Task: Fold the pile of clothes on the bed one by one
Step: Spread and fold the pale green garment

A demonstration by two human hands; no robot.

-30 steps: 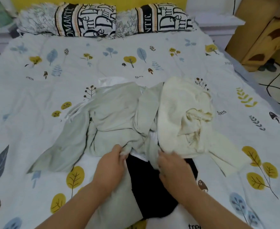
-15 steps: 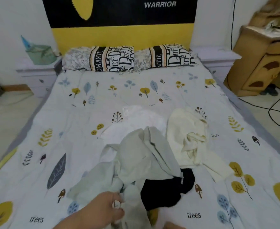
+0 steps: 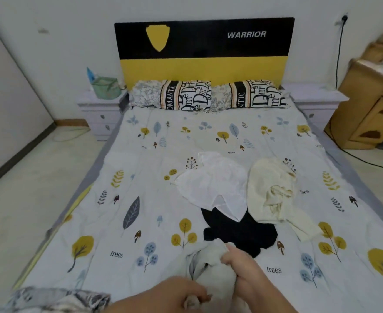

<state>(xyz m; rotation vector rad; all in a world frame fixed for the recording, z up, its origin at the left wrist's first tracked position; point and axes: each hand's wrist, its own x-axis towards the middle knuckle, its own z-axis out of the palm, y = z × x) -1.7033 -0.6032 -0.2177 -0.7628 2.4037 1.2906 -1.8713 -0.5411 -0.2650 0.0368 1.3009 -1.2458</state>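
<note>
You have four garments in view on the bed (image 3: 140, 177): a white top (image 3: 210, 184), a cream sweater (image 3: 269, 188) and a black garment (image 3: 242, 231) lying together mid-bed, and a grey-green garment (image 3: 210, 265) at the near edge. Two pillows (image 3: 186, 94) sit at the headboard (image 3: 204, 53). The white top covers the black garment's far end — its full shape is hidden. The grey-green garment is bunched and cut off by the frame. Your right hand (image 3: 247, 265) has its fingers clenched round a fold of it; your left hand (image 3: 181, 294) pinches another bit — pale cloth shows between the fingers.
</note>
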